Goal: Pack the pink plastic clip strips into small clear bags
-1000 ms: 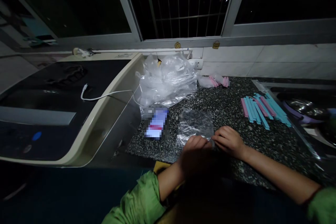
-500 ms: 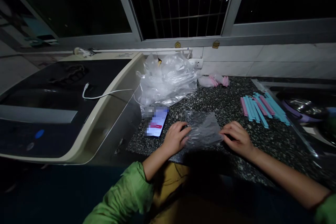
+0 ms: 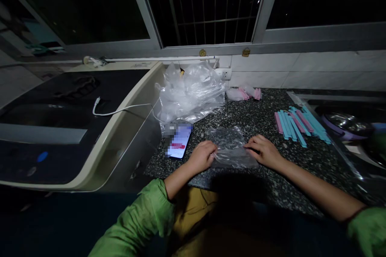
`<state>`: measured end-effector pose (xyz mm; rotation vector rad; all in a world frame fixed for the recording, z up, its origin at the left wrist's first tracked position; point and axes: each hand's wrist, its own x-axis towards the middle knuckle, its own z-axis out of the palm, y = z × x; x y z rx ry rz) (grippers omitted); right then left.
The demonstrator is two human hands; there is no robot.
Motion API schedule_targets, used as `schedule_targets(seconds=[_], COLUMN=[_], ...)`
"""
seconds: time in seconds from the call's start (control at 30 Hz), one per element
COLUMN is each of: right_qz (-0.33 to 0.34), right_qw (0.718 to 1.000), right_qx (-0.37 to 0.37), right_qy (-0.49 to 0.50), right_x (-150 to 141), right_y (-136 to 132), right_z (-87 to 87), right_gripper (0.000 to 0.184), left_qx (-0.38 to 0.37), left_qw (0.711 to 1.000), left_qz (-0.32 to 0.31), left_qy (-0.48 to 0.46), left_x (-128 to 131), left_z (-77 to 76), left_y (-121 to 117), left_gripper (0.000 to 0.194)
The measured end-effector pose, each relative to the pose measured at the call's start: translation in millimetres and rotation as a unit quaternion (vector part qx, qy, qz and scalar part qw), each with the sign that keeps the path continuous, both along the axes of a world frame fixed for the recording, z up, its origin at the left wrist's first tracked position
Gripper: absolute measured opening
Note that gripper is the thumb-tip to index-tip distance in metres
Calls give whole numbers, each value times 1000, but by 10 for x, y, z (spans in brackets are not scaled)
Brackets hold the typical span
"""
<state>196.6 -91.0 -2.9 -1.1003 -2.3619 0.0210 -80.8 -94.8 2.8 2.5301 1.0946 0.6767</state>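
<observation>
A small clear plastic bag [image 3: 230, 148] lies on the speckled dark countertop [image 3: 250, 118] between my hands. My left hand [image 3: 203, 156] pinches its left edge with fingers closed. On the opposite edge my right hand [image 3: 262, 150] has thumb and fingertips closed on the film. A lit phone [image 3: 180, 142] rests just left of my left hand. To the right of my right hand lies a loose group of flat blue and pink strips [image 3: 292, 125].
A heap of clear plastic bags [image 3: 193, 92] lies at the back left against a washing machine [image 3: 126, 92] with a white cable [image 3: 123, 108] across it. Small bags with pink strips [image 3: 244, 93] sit by the wall. A sink edge with a metal bowl [image 3: 346, 122] is at right.
My right hand has moved slightly left and up along the bag's edge. The bag now lies flatter, with its near part spread toward me. My left hand has closed more on its edge.
</observation>
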Motion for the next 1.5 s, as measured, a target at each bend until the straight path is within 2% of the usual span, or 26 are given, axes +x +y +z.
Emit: schedule_targets(seconds=[0.17, 0.4, 0.57, 0.77, 0.87, 0.97, 1.07, 1.13, 1.2, 1.27, 1.37, 1.5], right_qz=[0, -58, -120, -184, -193, -194, -205, -185, -128, -67, -15, 13], right_qw=[999, 988, 976, 969, 970, 971, 966, 969, 981, 992, 999, 999], right_qx=[-38, -112, -146, -142, -130, -120, -117, -97, -65, -34, 0, 18], right_qy=[35, 91, 112, 87, 76, 74, 106, 131, 131, 100, 29, -29], right_x=[20, 15, -53, -145, -165, -161, -148, -142, -136, -122, -75, 1], right_y=[76, 181, 254, 275, 265, 262, 265, 259, 238, 205, 154, 134], right_z=[-33, -84, -115, -63, -30, -29, -53, -64, -60, -43, -11, 15], right_gripper=[20, 28, 28, 25, 23, 19, 14, 15, 16, 18, 18, 20], left_qx=[-70, -183, -190, -181, -164, -59, 77, 111, 111, 98, 71, 54], left_qw=[994, 960, 944, 933, 940, 959, 970, 980, 988, 991, 991, 990], left_qz=[82, 174, 229, 276, 270, 263, 225, 166, 107, 78, 70, 66], left_qy=[-27, -120, -145, -144, -131, -90, -41, -12, 17, 45, 85, 108], left_x=[46, 152, 212, 218, 198, 173, 173, 194, 223, 246, 254, 241], left_z=[24, 36, 70, 80, 64, 52, 41, 21, -11, -46, -73, -60], left_y=[60, 257, 372, 359, 329, 278, 225, 204, 197, 200, 206, 203], left_gripper=[14, 14, 20, 40, 50, 54, 42, 30, 25, 25, 24, 25])
